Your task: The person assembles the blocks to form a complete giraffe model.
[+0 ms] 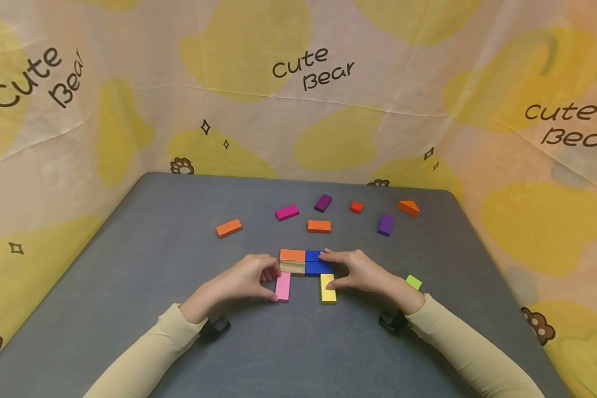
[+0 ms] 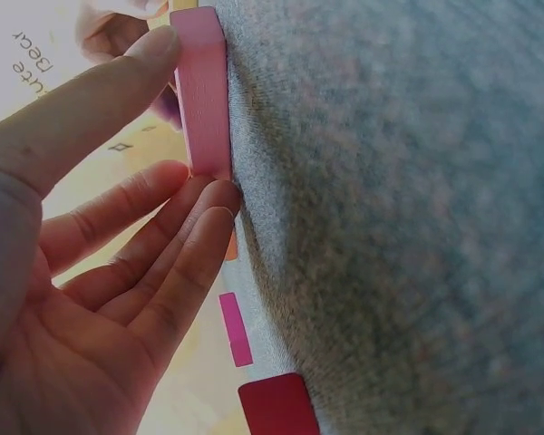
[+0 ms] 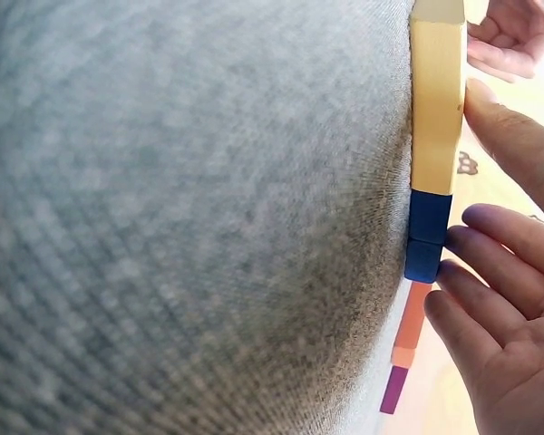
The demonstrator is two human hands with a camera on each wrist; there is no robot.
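In the head view my left hand (image 1: 251,279) is beside a pink block (image 1: 282,287). Its thumb touches the block's near end, and its fingers lie, slightly bent, at the far end. My right hand (image 1: 360,271) rests its thumb against a yellow block (image 1: 328,289), its fingers extended along two blue blocks (image 1: 317,268). An orange block (image 1: 292,255) and a bare-wood block (image 1: 292,267) lie left of the blue ones, forming a compact group. Pink and yellow stand out toward me from that group's near side, apart from each other. The right wrist view shows the fingertips (image 3: 453,237) at the blue blocks' side.
Beyond the group lie loose blocks: orange (image 1: 229,228), another orange (image 1: 319,226), magenta (image 1: 287,213), dark purple (image 1: 323,203), red (image 1: 356,207), violet (image 1: 385,225) and an orange triangle (image 1: 408,208). A green block (image 1: 414,282) is by the right wrist. Printed cloth (image 1: 328,127) surrounds the grey table (image 1: 298,354).
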